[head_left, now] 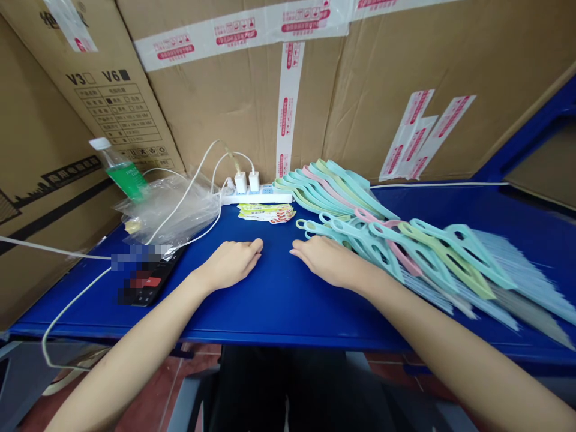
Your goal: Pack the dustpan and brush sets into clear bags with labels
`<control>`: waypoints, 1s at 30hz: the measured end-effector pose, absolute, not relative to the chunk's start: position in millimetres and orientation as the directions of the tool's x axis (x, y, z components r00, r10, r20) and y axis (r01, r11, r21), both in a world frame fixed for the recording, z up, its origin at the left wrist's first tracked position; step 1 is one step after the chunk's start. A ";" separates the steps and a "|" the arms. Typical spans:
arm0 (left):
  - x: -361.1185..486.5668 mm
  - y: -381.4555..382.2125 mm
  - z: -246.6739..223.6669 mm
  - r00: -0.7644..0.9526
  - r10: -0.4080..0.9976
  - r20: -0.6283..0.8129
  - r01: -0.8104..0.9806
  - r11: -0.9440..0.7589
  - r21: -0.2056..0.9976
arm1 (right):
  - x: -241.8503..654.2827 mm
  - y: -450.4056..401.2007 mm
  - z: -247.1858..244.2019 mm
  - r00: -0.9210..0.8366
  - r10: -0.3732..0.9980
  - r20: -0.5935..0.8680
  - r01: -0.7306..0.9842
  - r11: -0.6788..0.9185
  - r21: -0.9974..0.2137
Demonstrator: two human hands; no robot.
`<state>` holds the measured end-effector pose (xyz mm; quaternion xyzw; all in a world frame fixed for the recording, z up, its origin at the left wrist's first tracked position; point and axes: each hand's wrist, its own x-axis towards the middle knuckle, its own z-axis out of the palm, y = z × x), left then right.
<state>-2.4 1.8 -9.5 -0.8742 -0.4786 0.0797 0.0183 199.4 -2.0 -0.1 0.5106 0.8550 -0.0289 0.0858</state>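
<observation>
My left hand [231, 264] rests on the blue table [270, 306], fingers curled together, with nothing visible in it. Across a small gap, my right hand [328, 259] also lies on the table with its fingers curled in, and I see nothing between them. Close beside it on the right is a pile of pastel plastic brushes [414, 252] with hollow, looped handles in mint, pink and yellow-green. Their pale bristles [526, 276] fan out to the right. Behind them, several curved plastic pieces [333, 186] in the same colours lie stacked.
A white power strip [274, 196] with chargers and cables stands at the back. Small printed packets [266, 213] lie before it. To the left are clear plastic bags [175, 201], a green-labelled bottle [123, 174] and a black device [157, 279], partly blurred. Large cardboard boxes [243, 90] wall the back.
</observation>
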 end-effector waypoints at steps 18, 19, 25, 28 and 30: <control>-1.8 2.7 -9.0 0.529 0.838 -0.133 0.830 -0.544 -0.124 | 200.9 -1.7 -3.1 -0.486 0.852 -0.196 0.867 0.498 0.013; -1.8 2.7 -9.2 0.529 0.838 -0.132 0.830 -0.544 -0.127 | 200.8 -2.0 -3.1 -0.488 0.850 -0.198 0.866 0.500 0.011; -2.0 2.9 -9.0 0.534 0.835 -0.130 0.824 -0.549 -0.142 | 201.8 -2.1 3.7 -0.481 0.858 -0.182 0.872 0.490 0.005; -2.3 3.2 -9.0 0.538 0.833 -0.128 0.820 -0.552 -0.148 | 202.1 -1.3 2.9 -0.483 0.857 -0.180 0.871 0.492 0.005; -2.5 3.2 -9.2 0.542 0.831 -0.125 0.818 -0.555 -0.150 | 201.8 -1.4 0.8 -0.489 0.852 -0.189 0.867 0.499 0.005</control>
